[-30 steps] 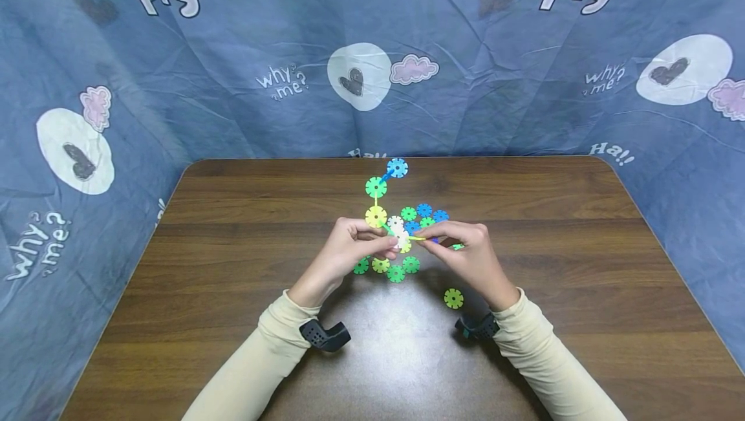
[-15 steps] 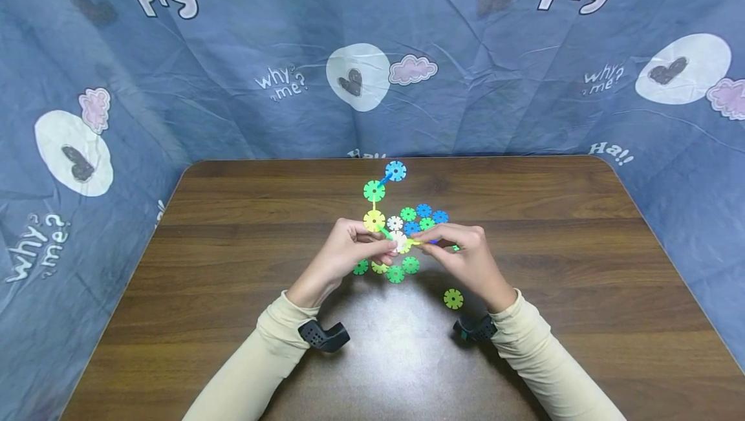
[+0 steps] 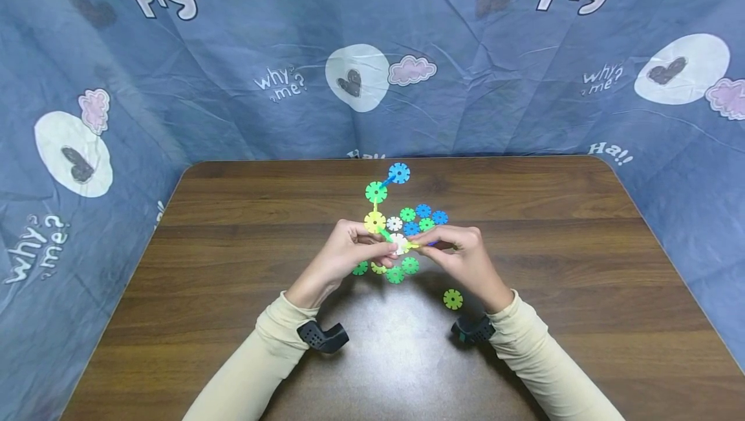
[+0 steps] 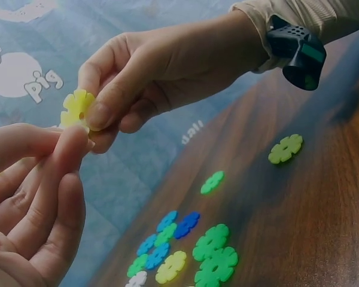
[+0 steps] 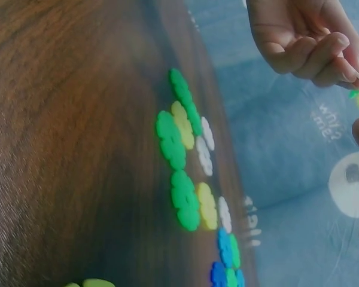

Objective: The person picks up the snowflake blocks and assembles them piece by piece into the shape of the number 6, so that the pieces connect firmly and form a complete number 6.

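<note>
Over the middle of the table, my left hand [image 3: 362, 246] pinches a white notched disc [image 3: 399, 244], the near end of a chain of notched plastic discs. Away from me the chain runs through an edge-on green disc to a yellow disc [image 3: 375, 222], then a green disc [image 3: 376, 192] and a blue disc [image 3: 399, 173] at the far end. My right hand [image 3: 456, 246] pinches another yellow disc [image 4: 75, 107] between thumb and fingers, its edge right at the white disc's rim. Fingertips of both hands nearly meet and hide part of this joint.
Loose discs lie flat on the wooden table [image 3: 244, 279] under and behind the hands: green discs [image 3: 395, 274], blue discs [image 3: 423, 211], a white disc [image 3: 394, 223]. One yellow-green disc [image 3: 453, 299] lies apart, nearer the right wrist. A patterned blue cloth [image 3: 372, 123] hangs behind the table.
The white and yellow discs have turned and dipped slightly toward me. The chain's far end has come down a little in the head view. Both hands keep their pinch.
</note>
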Motion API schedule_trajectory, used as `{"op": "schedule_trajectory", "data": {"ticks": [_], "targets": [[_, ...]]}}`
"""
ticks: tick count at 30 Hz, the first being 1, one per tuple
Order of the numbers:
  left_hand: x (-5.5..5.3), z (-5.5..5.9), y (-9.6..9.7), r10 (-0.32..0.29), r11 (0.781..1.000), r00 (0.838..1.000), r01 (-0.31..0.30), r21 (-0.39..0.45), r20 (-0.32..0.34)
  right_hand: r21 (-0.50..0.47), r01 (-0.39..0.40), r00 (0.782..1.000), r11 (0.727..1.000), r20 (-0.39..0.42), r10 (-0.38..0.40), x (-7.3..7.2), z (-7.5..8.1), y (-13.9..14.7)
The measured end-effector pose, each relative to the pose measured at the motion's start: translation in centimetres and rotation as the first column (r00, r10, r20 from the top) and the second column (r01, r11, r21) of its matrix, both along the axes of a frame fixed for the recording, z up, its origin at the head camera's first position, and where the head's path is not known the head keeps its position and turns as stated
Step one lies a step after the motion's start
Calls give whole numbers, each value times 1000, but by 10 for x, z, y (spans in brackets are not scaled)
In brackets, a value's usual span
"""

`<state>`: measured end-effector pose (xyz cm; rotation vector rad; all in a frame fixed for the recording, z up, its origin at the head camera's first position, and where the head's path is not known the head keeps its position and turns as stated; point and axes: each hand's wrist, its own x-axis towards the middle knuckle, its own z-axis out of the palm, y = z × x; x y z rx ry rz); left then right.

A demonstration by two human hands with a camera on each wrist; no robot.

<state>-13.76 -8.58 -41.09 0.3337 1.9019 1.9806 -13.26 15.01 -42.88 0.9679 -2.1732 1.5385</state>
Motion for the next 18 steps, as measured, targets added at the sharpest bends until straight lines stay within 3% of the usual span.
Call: {"op": "schedule_trajectory", "data": {"ticks": [7, 12, 15, 18], "targets": [[-1, 0, 2, 24, 1000, 1000, -24, 0, -14, 57, 6, 1000, 998, 21, -7, -3, 4, 3], [-1, 1, 3, 38, 999, 999, -38, -14, -6, 172, -12, 996, 985, 91, -4, -4, 9, 11], [0, 2, 4, 42, 999, 999, -42, -29, -8, 281, -59, 987, 958, 158, 14, -5, 10, 20], [0, 3, 4, 48, 998, 999, -48, -42, -3, 427, -138, 969, 894, 243, 34, -5, 10, 32]]}}
